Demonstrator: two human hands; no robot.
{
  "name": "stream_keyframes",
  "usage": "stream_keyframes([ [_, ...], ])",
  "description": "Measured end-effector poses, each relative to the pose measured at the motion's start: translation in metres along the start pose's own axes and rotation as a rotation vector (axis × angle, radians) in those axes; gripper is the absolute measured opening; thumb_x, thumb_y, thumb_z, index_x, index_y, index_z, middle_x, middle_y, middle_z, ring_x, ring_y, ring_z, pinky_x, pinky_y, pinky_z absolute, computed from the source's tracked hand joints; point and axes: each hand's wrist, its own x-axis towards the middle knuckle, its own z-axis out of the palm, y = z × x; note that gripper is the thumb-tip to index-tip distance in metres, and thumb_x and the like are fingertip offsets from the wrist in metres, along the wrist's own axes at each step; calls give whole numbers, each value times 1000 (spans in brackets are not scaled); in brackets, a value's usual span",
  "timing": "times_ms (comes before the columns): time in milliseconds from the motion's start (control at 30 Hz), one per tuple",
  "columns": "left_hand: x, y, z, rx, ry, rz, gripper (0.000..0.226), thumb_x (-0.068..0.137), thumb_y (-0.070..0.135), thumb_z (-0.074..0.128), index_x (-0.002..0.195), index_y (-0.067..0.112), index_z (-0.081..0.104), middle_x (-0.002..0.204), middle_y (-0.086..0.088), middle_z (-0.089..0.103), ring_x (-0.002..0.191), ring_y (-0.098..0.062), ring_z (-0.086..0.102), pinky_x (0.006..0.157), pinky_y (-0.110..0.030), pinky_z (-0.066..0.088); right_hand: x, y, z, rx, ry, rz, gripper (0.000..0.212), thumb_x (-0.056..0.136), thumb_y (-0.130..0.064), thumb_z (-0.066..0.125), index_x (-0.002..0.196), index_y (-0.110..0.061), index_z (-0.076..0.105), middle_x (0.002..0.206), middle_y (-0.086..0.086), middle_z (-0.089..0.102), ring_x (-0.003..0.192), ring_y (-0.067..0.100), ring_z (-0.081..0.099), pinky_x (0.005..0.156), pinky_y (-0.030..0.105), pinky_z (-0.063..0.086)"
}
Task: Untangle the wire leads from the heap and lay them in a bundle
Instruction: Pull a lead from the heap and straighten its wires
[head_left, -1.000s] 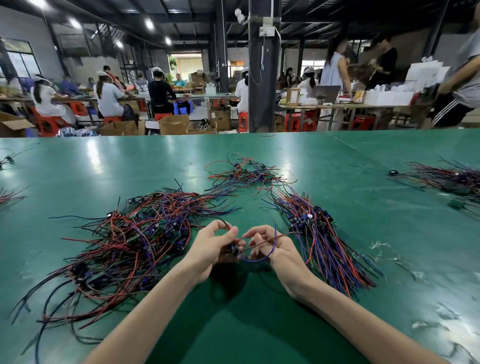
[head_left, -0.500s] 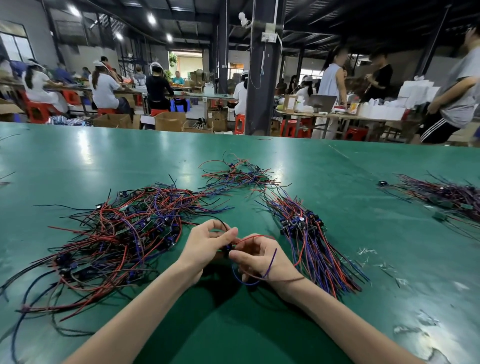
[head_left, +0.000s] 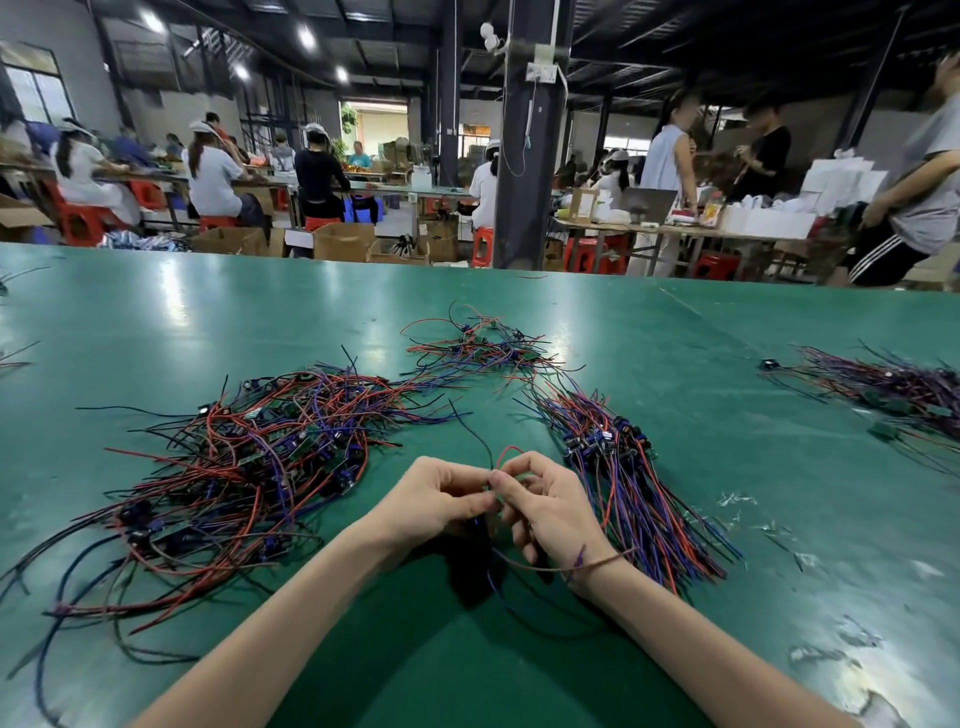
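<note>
Both hands work one wire lead between heap and bundle.
The left hand (head_left: 436, 500) and right hand (head_left: 551, 512) meet fingertip to fingertip over the green table (head_left: 727, 353), each with its fingers curled and pinching the same wire lead (head_left: 509, 448), whose red loop rises above them. The tangled heap (head_left: 244, 467) lies just left of the hands. The straightened bundle (head_left: 631, 483) lies just right, beside the right wrist.

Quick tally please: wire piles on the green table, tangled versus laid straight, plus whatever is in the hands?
Tangled heaps: 2, large heap and small heap
Straight bundle: 1
Far-right pile: 1
Lead pinched by left hand and right hand: 1
Total: 5
</note>
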Motion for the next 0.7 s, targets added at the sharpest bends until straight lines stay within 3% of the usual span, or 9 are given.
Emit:
stream_keyframes([
  [133,2,4,1,50,120,38,9,86,4,64,88,6,72,70,-10,61,56,-10,46,52,-18,36,-1,-2,1,0,15,-27,18,90,-18,63,85,-9,48,53,5,50,31,13,40,30,17,31],
  [233,4,5,0,10,231,83,7,83,-1,65,87,3,70,67,1,69,58,-4,58,59,-15,49,-2,0,5,-29,-6,-25,27,84,-20,70,88,-10,46,54,5,52,31,16,41,31,19,31],
  [333,5,5,-1,-97,278,55,7,82,-1,66,85,5,70,73,-4,72,66,-9,65,68,-20,54,-3,2,9,-107,-68,-15,20,84,-13,70,90,-11,51,54,3,56,33,18,45,31,20,35],
  [467,5,4,0,-97,323,29,6,82,3,68,81,9,70,72,-4,71,66,-10,61,64,-20,48,-3,-1,11,-10,-131,40,6,89,-4,61,94,-2,58,46,-3,56,31,10,47,30,18,37],
  [700,6,4,-2,-181,371,-9,5,84,11,67,79,11,68,70,1,70,57,-5,57,56,-14,45,-5,-10,14,84,-150,98,5,91,3,55,86,0,57,59,10,51,32,8,49,31,18,41],
])
